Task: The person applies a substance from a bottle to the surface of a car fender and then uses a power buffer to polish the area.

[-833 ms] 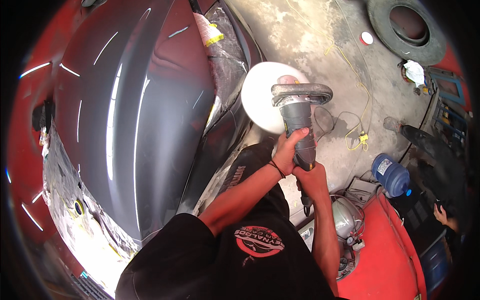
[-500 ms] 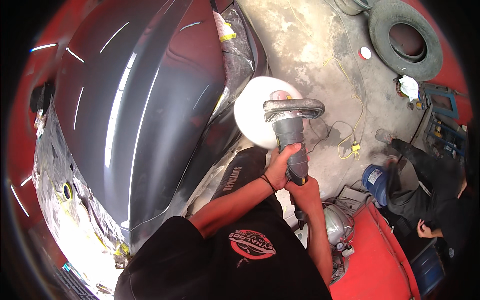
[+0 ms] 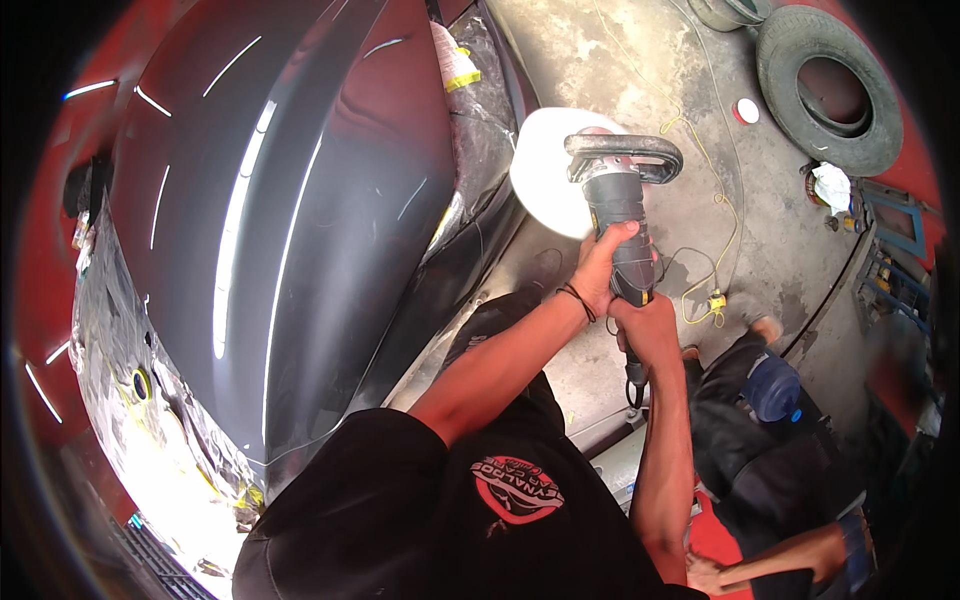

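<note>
A rotary polisher (image 3: 613,205) with a black D-shaped front handle and a large white round pad (image 3: 552,182) is in my hands. My left hand (image 3: 598,266) is wrapped round the middle of its dark body. Just behind, my right hand (image 3: 652,332) grips the rear end, where the cord comes out. The pad is over the floor, just right of the glossy dark car hood (image 3: 340,230), and appears apart from it. Wrinkled plastic sheeting (image 3: 478,125) with yellow tape covers the area along the hood's right edge.
More plastic sheeting (image 3: 110,370) covers the car's near left side. A yellow cord (image 3: 738,222) runs across the concrete floor. A tyre (image 3: 880,100) lies at the far right. A co-worker in dark clothes (image 3: 770,480) bends low at my right, beside a blue water jug (image 3: 772,388).
The polisher has moved right and farther from me, away from the hood's edge, with both hands still on it. The co-worker has come closer at the lower right.
</note>
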Demonstrator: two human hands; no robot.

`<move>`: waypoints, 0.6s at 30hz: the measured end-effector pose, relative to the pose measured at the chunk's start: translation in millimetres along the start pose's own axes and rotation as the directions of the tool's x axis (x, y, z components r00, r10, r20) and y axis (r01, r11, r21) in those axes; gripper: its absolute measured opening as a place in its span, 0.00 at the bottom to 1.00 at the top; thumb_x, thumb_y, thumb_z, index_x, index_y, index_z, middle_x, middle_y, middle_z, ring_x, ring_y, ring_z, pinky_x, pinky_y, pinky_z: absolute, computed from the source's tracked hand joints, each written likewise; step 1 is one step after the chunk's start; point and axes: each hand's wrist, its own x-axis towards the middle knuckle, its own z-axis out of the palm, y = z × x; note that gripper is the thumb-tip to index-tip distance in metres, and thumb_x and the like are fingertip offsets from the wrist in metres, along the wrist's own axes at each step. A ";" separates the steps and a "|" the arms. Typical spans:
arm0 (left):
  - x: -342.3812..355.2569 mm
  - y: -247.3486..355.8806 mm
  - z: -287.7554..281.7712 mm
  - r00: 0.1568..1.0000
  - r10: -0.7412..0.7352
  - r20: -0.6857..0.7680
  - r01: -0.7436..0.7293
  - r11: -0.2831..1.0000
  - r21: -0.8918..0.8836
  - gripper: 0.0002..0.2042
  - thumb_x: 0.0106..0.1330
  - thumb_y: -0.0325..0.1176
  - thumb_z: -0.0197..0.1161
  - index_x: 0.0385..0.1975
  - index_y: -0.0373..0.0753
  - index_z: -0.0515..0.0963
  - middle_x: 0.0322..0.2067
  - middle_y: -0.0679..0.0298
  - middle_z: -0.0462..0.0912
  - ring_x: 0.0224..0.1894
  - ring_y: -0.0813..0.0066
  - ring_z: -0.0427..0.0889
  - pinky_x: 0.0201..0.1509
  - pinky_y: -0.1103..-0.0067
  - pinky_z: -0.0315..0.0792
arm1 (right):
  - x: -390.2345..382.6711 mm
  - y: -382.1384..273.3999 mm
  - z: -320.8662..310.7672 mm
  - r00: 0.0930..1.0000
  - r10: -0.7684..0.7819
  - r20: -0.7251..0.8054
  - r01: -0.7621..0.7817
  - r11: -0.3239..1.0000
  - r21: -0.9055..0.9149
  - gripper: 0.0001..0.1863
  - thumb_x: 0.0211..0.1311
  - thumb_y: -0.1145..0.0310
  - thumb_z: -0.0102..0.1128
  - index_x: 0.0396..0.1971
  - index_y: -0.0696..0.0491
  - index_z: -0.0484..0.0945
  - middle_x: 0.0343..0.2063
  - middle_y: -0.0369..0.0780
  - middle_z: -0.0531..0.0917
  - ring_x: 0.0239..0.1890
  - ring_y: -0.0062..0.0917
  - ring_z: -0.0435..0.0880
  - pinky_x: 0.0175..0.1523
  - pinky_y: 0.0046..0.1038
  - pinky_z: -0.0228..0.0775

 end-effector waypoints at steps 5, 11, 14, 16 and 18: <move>4.4 6.6 -2.7 1.000 -0.030 0.000 0.030 1.000 -0.005 0.25 0.72 0.48 0.70 0.59 0.36 0.75 0.47 0.56 0.85 0.44 0.64 0.89 0.46 0.67 0.86 | 2.4 -9.7 0.9 1.000 -0.001 -0.005 0.001 1.000 -0.006 0.11 0.58 0.67 0.68 0.27 0.60 0.81 0.16 0.38 0.80 0.15 0.22 0.79 0.24 0.31 0.70; -77.0 -23.1 -16.8 0.987 -0.122 -0.102 0.123 0.992 0.006 0.23 0.73 0.45 0.69 0.59 0.37 0.75 0.48 0.58 0.85 0.48 0.65 0.89 0.51 0.67 0.86 | -69.9 23.7 6.5 0.987 0.138 0.085 -0.139 0.990 0.006 0.10 0.59 0.70 0.69 0.33 0.62 0.82 0.18 0.37 0.82 0.17 0.21 0.80 0.23 0.30 0.69; -108.1 -20.6 -24.5 0.981 -0.171 -0.090 0.173 0.985 0.020 0.25 0.71 0.44 0.71 0.60 0.35 0.74 0.50 0.57 0.85 0.49 0.65 0.89 0.53 0.67 0.86 | -96.7 34.8 19.7 0.980 0.171 0.100 -0.177 0.983 0.050 0.11 0.59 0.70 0.71 0.36 0.62 0.82 0.19 0.37 0.83 0.18 0.20 0.81 0.25 0.29 0.72; -107.0 -14.9 -23.4 0.981 -0.165 -0.103 0.169 0.985 0.030 0.25 0.71 0.44 0.71 0.60 0.35 0.74 0.50 0.57 0.85 0.49 0.65 0.89 0.52 0.67 0.86 | -92.8 41.0 25.1 0.978 0.178 0.105 -0.184 0.982 0.051 0.12 0.59 0.70 0.71 0.36 0.62 0.82 0.19 0.36 0.83 0.19 0.20 0.82 0.25 0.29 0.72; -99.8 -6.6 -19.1 0.981 -0.154 -0.118 0.161 0.986 0.050 0.26 0.71 0.45 0.71 0.60 0.35 0.74 0.50 0.56 0.85 0.48 0.65 0.90 0.51 0.67 0.86 | -81.8 38.6 26.0 0.989 0.119 0.084 -0.124 0.991 0.051 0.12 0.59 0.70 0.71 0.36 0.62 0.82 0.19 0.37 0.83 0.19 0.21 0.82 0.25 0.29 0.72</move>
